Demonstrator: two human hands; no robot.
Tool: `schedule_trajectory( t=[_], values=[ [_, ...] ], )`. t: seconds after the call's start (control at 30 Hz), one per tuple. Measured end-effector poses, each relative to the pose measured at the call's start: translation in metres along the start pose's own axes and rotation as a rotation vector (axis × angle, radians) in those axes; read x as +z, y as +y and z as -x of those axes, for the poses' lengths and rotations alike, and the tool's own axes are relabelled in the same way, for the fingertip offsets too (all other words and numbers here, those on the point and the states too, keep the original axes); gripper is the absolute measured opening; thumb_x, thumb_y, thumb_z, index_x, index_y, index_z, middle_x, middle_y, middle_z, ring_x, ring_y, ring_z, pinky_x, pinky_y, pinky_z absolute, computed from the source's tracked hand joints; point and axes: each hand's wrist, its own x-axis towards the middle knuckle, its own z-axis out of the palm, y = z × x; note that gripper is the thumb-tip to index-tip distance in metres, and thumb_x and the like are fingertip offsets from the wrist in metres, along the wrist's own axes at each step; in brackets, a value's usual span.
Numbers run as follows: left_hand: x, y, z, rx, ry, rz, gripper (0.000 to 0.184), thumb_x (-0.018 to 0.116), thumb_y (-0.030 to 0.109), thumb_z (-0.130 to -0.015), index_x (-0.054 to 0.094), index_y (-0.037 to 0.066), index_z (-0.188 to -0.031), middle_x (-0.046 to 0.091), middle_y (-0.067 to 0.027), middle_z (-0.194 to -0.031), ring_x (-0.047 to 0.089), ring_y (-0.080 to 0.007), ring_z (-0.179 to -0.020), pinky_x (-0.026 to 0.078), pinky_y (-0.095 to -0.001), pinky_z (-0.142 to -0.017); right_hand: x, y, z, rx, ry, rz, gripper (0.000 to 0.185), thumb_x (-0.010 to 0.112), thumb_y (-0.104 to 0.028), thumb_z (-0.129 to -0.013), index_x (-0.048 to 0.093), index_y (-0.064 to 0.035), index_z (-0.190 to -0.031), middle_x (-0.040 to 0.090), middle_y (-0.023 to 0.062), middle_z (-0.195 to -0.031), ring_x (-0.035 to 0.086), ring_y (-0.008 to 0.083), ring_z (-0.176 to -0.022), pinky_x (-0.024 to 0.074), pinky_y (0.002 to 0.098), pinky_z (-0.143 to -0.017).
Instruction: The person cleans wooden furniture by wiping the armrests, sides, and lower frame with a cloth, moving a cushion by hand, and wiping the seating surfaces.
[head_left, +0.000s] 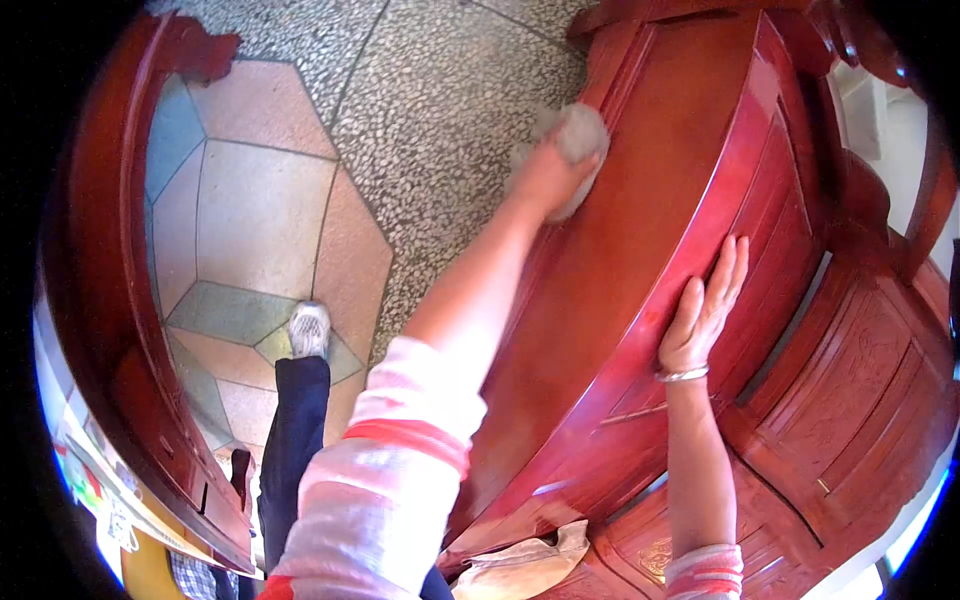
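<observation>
My left hand [552, 178] is closed around a pale grey, fluffy cloth [583, 135]. The cloth lies against the long front edge of a glossy reddish-brown wooden bench [640, 215], above the floor. My right hand [705, 310], with a silver bangle at the wrist, rests on the bench's upright red panel. Its fingers are stretched out and it holds nothing. Part of the cloth is hidden by my left fingers.
Carved wooden panels [845, 400] stand at the right. A curved dark-red wooden piece [110, 290] runs along the left. A beige cloth [525, 568] lies at the bottom. My shoe [309, 328] is on the patterned tile floor [265, 210].
</observation>
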Motion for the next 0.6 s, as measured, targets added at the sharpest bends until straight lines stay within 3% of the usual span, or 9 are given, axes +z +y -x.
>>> schedule_trajectory(
  t=[0.1, 0.17, 0.23, 0.27, 0.37, 0.5, 0.57, 0.6],
  values=[
    [0.001, 0.012, -0.015, 0.003, -0.028, 0.013, 0.066, 0.058, 0.035, -0.079, 0.032, 0.002, -0.129, 0.048, -0.0252, -0.117, 0.050, -0.0376, -0.103, 0.040, -0.0414, -0.086, -0.003, -0.003, -0.002, 0.007, -0.023, -0.027, 0.055, 0.037, -0.031, -0.087, 0.030, -0.0011, -0.132, 0.023, 0.0208, -0.138, 0.022, 0.0384, -0.127, 0.0160, 0.0453, -0.104],
    [0.012, -0.030, 0.033, 0.182, 0.150, 0.018, 0.064, 0.060, 0.029, -0.078, 0.033, 0.002, -0.129, 0.047, -0.0250, -0.117, 0.047, -0.0367, -0.107, 0.038, -0.0407, -0.089, -0.004, -0.003, -0.003, 0.027, -0.031, -0.021, 0.055, 0.036, -0.032, -0.086, 0.030, -0.0010, -0.132, 0.023, 0.0210, -0.139, 0.021, 0.0389, -0.127, 0.0155, 0.0464, -0.104],
    [0.000, -0.059, 0.111, 0.137, 0.072, 0.120, 0.066, 0.064, 0.019, -0.075, 0.032, -0.001, -0.129, 0.043, -0.0224, -0.123, 0.041, -0.0349, -0.114, 0.034, -0.0406, -0.094, -0.003, -0.004, -0.002, 0.043, -0.043, -0.023, 0.056, 0.035, -0.034, -0.087, 0.030, -0.0012, -0.132, 0.023, 0.0213, -0.139, 0.021, 0.0397, -0.127, 0.0150, 0.0477, -0.103],
    [0.007, -0.092, 0.150, 0.058, 0.058, -0.008, 0.068, 0.066, 0.017, -0.074, 0.030, -0.002, -0.129, 0.041, -0.0223, -0.125, 0.039, -0.0357, -0.116, 0.031, -0.0395, -0.097, -0.004, -0.004, -0.003, 0.048, -0.049, -0.023, 0.057, 0.035, -0.035, -0.087, 0.030, -0.0013, -0.132, 0.022, 0.0215, -0.139, 0.020, 0.0402, -0.127, 0.0147, 0.0483, -0.103],
    [0.008, -0.117, 0.233, -0.222, 0.085, 0.044, 0.070, 0.066, 0.019, -0.074, 0.028, -0.006, -0.128, 0.038, -0.0253, -0.127, 0.038, -0.0377, -0.117, 0.029, -0.0406, -0.099, -0.006, -0.003, -0.003, 0.059, -0.063, -0.027, 0.058, 0.034, -0.038, -0.087, 0.029, -0.0019, -0.132, 0.022, 0.0218, -0.139, 0.020, 0.0414, -0.127, 0.0144, 0.0500, -0.103],
    [0.006, -0.094, 0.200, -0.124, 0.062, -0.039, 0.072, 0.066, 0.021, -0.074, 0.028, -0.007, -0.128, 0.038, -0.0259, -0.126, 0.037, -0.0391, -0.116, 0.029, -0.0405, -0.099, -0.007, -0.003, 0.000, 0.080, -0.095, -0.015, 0.060, 0.033, -0.043, -0.087, 0.027, -0.0051, -0.133, 0.022, 0.0218, -0.139, 0.021, 0.0417, -0.127, 0.0137, 0.0525, -0.102],
    [0.008, -0.083, 0.148, 0.001, 0.066, -0.066, 0.072, 0.067, 0.023, -0.074, 0.028, -0.007, -0.127, 0.038, -0.0258, -0.126, 0.037, -0.0395, -0.116, 0.028, -0.0401, -0.100, -0.006, -0.001, -0.001, 0.075, -0.096, -0.025, 0.060, 0.033, -0.044, -0.087, 0.026, -0.0076, -0.134, 0.021, 0.0212, -0.139, 0.019, 0.0412, -0.128, 0.0124, 0.0542, -0.101],
    [0.010, -0.069, 0.117, -0.035, 0.064, -0.095, 0.074, 0.067, 0.024, -0.074, 0.028, -0.007, -0.128, 0.037, -0.0257, -0.127, 0.036, -0.0386, -0.118, 0.028, -0.0403, -0.100, -0.006, 0.001, 0.002, 0.104, -0.112, -0.019, 0.063, 0.034, -0.047, -0.085, 0.026, -0.0080, -0.134, 0.020, 0.0206, -0.140, 0.019, 0.0408, -0.128, 0.0113, 0.0543, -0.102]
  ],
)
